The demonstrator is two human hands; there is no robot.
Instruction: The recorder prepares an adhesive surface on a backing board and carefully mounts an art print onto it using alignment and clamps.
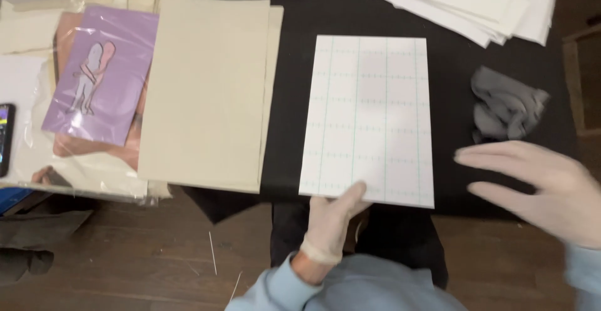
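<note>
left hand (330,220) pinching near edge of gridded white board (369,120); looks stiff, light, grip by edge. right hand (544,189) spread, empty.

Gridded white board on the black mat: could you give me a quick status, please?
Left hand pinching gridded board at near edge. Right hand open, clear. Grey cloth beside it.

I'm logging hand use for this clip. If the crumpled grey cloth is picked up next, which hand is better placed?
Probably the right hand: it hovers open just below the grey cloth with nothing in it, while the left hand is at the near edge of the white gridded board, farther from the cloth.
</note>
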